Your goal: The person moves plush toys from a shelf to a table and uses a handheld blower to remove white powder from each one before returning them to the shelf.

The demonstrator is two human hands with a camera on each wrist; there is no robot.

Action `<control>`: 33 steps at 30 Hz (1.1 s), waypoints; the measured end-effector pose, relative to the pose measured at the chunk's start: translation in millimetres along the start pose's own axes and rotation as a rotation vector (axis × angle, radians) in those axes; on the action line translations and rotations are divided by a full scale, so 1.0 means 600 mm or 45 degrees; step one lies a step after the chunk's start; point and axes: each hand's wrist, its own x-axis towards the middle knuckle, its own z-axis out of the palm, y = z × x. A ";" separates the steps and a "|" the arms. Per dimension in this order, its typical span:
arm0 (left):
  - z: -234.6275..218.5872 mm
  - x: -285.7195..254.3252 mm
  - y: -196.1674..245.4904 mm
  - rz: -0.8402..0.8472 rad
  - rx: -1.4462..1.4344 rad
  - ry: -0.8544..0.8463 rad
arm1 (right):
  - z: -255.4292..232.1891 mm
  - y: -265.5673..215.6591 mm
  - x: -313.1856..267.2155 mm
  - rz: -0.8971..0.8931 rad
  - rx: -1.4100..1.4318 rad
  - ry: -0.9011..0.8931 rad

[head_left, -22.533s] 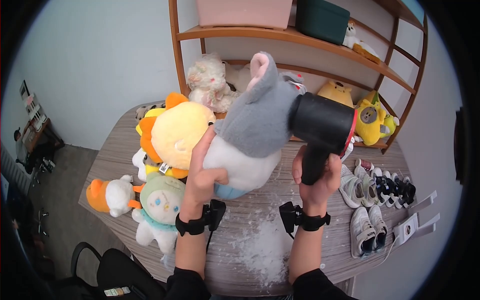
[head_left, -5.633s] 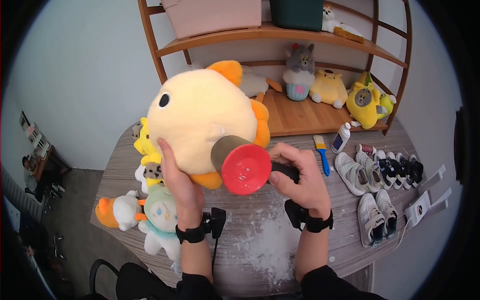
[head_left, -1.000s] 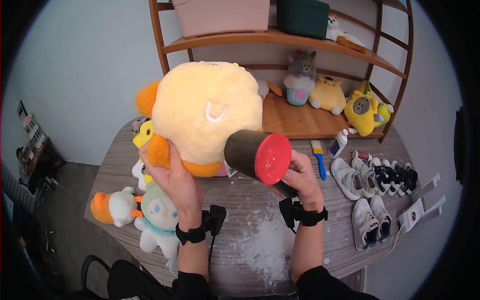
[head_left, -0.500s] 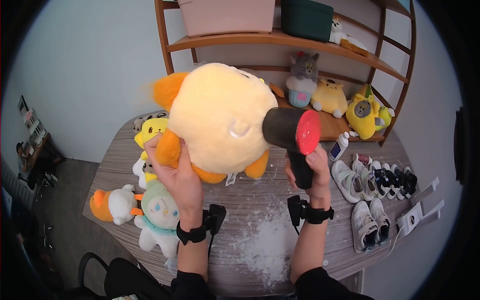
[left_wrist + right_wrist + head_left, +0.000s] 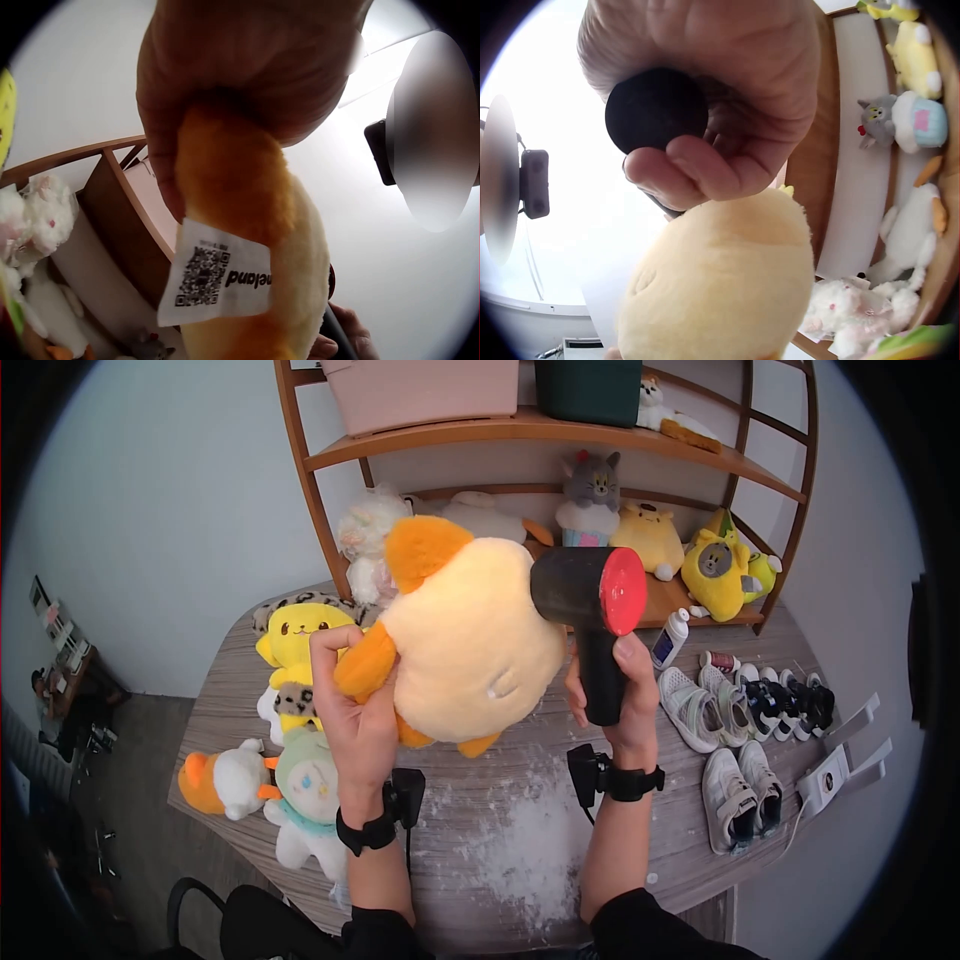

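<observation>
A round pale-yellow plush toy (image 5: 475, 645) with orange parts is held up over the table in the head view. My left hand (image 5: 362, 735) grips it by one orange part (image 5: 366, 662); a white tag (image 5: 217, 277) with a printed code hangs beside that grip in the left wrist view. My right hand (image 5: 634, 705) is wrapped around the handle of a black hair dryer (image 5: 570, 585) with a red back end. The dryer's front overlaps the upper right side of the plush, and in the right wrist view fingers curl round the handle's end (image 5: 656, 111).
White powder (image 5: 525, 850) lies scattered on the wooden table (image 5: 450, 900). Several plush toys, including a yellow one (image 5: 305, 645), sit at the left. Shoes (image 5: 735, 790) and a white bottle (image 5: 671, 638) stand right. Behind is a wooden shelf (image 5: 560, 430) with bins and plush toys.
Earlier I held a grey-and-white plush; a grey cat plush later shows on the shelf. Over the last second the yellow plush has tilted and lowered slightly, while the dryer has swung upright at its right.
</observation>
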 end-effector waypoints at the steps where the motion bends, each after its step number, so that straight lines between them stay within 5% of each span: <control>1: 0.000 0.000 -0.002 0.005 0.018 -0.027 | 0.001 -0.002 0.000 -0.008 -0.001 -0.014; 5: 0.002 -0.003 -0.007 0.045 0.199 -0.142 | 0.009 -0.005 -0.003 0.019 0.046 -0.087; 11: 0.020 -0.006 -0.003 0.018 0.099 0.030 | 0.035 0.009 -0.018 0.109 0.205 -0.372; 18: 0.010 0.003 -0.012 0.117 0.052 0.335 | 0.026 0.009 -0.013 0.106 -0.111 -0.610; 24: 0.002 0.009 -0.014 0.106 -0.114 0.450 | 0.008 0.000 -0.022 0.079 -0.044 -0.390; 29: -0.001 0.006 -0.008 0.168 0.000 0.294 | -0.009 0.010 -0.013 0.038 0.022 -0.131; 33: 0.004 0.000 0.002 0.140 0.012 0.237 | -0.003 0.011 -0.014 0.010 0.047 -0.180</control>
